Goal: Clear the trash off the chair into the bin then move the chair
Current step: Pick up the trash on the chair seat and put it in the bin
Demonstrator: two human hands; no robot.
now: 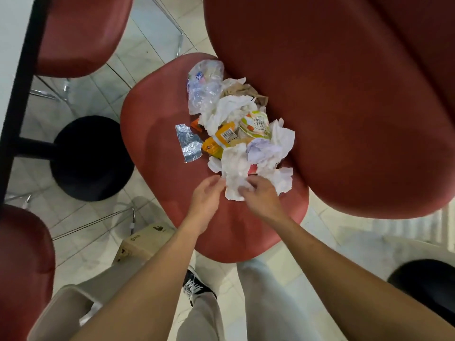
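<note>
A red moulded chair (172, 143) fills the frame, its seat carrying a heap of trash (236, 134) at centre. A beige bin (66, 306) stands at seven o'clock from the heap. At the heap's six o'clock edge, the right hand (261, 195) curls its fingers around a crumpled white tissue (235, 175); the left hand (205, 195), fingers loosely spread, touches the same tissue at its nine o'clock side.

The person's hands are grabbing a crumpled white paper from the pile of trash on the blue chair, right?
Almost. The chair is red, not blue, as the head view shows. The rest holds: the left hand and the right hand are at the crumpled white paper at the near edge of the trash pile on its seat.
</note>
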